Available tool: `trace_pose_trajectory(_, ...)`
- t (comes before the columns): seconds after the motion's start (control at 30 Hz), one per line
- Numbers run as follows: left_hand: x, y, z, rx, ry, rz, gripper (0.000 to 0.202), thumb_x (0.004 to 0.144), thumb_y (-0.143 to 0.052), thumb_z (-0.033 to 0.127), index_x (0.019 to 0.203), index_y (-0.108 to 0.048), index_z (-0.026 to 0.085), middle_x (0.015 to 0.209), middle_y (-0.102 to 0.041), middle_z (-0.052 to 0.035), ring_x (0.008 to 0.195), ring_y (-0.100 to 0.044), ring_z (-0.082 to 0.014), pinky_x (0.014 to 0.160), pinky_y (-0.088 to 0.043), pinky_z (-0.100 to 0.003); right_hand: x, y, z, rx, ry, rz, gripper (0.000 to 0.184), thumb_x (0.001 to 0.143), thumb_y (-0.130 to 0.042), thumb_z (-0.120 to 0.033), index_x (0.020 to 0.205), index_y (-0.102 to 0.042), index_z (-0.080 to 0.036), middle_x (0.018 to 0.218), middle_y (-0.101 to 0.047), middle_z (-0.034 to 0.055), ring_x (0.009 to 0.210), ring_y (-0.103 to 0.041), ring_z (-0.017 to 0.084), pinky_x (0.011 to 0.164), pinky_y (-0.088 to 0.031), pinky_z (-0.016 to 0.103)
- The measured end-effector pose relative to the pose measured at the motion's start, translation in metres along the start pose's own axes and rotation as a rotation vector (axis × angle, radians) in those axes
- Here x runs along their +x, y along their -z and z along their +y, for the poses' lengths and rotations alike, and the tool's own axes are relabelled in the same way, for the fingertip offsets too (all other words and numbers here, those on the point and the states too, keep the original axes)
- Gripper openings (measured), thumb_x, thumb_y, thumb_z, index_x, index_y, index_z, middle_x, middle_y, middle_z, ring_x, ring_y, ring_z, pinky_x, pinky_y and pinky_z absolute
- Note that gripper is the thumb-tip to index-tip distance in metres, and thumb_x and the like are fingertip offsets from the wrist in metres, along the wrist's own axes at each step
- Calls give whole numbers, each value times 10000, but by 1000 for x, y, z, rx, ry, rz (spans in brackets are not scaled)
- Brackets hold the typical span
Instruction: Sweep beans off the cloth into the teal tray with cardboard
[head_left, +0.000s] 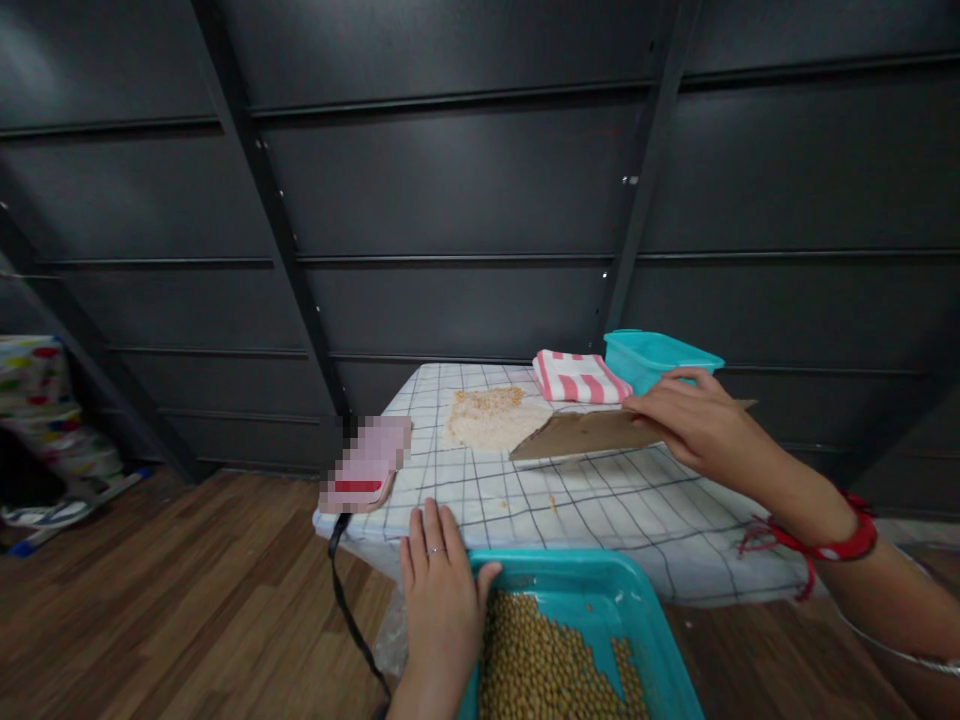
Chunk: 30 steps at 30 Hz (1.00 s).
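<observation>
Cardboard sheet [574, 435]: stiff, brown, flat, ragged at its left end; tilted above the middle of the table [442, 478], which wears a white cloth with dark grid lines. Right hand [686, 415] pinches its right part between thumb and bent fingers. Left end lies beside a low, spread heap [491, 430] of fine pale grains, coarser yellow kernels [495, 397] along its far side. Left hand [441, 585]: fingers straight and slightly parted, thumb across the left rim of a glossy teal plastic tray [559, 557], rounded corners, at the table's near edge; support under it not visible. Small round olive-tan beans [544, 660] fill much of its floor. Far right corner: teal basin [624, 358]; beside it, folded pink-and-white striped towel [581, 380]. Near left corner: pink flat slab [375, 455], pixelated; black strap [345, 590] hangs below.
</observation>
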<state>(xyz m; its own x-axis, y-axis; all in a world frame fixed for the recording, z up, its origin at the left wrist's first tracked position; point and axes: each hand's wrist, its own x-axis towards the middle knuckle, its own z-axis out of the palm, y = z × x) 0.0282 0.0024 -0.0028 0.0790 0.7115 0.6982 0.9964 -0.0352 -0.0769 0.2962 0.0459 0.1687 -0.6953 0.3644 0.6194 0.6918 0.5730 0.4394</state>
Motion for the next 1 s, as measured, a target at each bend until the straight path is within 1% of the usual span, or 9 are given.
trace_pose_trajectory(0.07, 0, 1, 0, -1, -4, -13, 638, 786, -390, 507, 1162, -470, -2, 1236, -467, -238, 1163, -375, -378, 882, -388, -508, -2, 8, -3, -57, 9, -24, 250, 792, -356, -53, 928, -520, -184, 769, -623, 33, 738, -547, 174, 781, -356, 369)
trace_pose_trajectory(0.2, 0, 0, 1, -13, 0, -19, 634, 798, -356, 511, 1153, -478, 0, 1249, -455, -238, 1173, -363, -382, 894, -375, -516, -9, 22, -7, -112, 36, -14, 257, 771, -373, -26, 942, -514, -155, 755, -615, 50, 724, -540, 179, 776, -357, 376)
trace_pose_trajectory(0.33, -1, -2, 1, -48, 2, -19, 660, 815, -288, 518, 1178, -446, -9, 1261, -433, -256, 1197, -335, -375, 899, -362, -528, -22, 23, -10, -93, 53, -68, 245, 776, -368, -32, 929, -516, -153, 748, -609, 51, 719, -536, 172, 781, -360, 372)
trace_pose_trajectory(0.43, -1, -2, 1, -81, 2, -13, 671, 828, -235, 512, 1185, -435, -21, 1251, -435, -268, 1211, -314, -369, 900, -355, -534, -29, 14, -12, -102, 78, -74, 252, 792, -344, -30, 916, -523, -156, 724, -610, 44, 703, -530, 160, 775, -367, 363)
trace_pose_trajectory(0.53, -1, -2, 1, -91, -4, 17, 682, 829, -223, 515, 1170, -445, -33, 1239, -439, -275, 1206, -317, -375, 897, -354, -539, -29, 0, -15, -107, 70, -46, 259, 805, -332, -25, 896, -537, -155, 713, -610, 36, 698, -520, 147, 795, -363, 356)
trace_pose_trajectory(0.63, -1, -2, 2, -94, -5, 22, 682, 824, -237, 522, 1165, -451, -27, 1241, -439, -270, 1204, -321, -374, 897, -355, -539, -19, -19, -16, -117, 77, 2, 245, 826, -339, -48, 865, -555, -159, 707, -613, 29, 699, -511, 142, 808, -353, 346)
trace_pose_trajectory(0.8, 0, -1, 3, -85, 5, -7, 653, 821, -273, 510, 1167, -455, -12, 1253, -435, -255, 1202, -328, -367, 892, -370, -527, 8, -50, -14, -101, 104, 73, 267, 844, -326, -59, 833, -568, -169, 650, -598, 2, 664, -494, 133, 803, -340, 324)
trace_pose_trajectory(0.9, 1, 0, 3, -71, 5, -22, 654, 817, -278, 516, 1166, -459, -7, 1256, -437, -247, 1200, -329, -371, 895, -369, -528, 21, -52, -9, -97, 98, 89, 261, 845, -332, -71, 849, -570, -179, 674, -609, 2, 675, -493, 135, 805, -333, 329)
trace_pose_trajectory(1.0, 1, 0, 2, -72, 9, -30, 657, 824, -254, 512, 1178, -450, -6, 1259, -436, -245, 1212, -313, -367, 904, -362, -529, 24, -35, -5, -83, 75, 65, 252, 817, -352, -49, 887, -566, -161, 749, -628, 29, 723, -510, 145, 806, -336, 335)
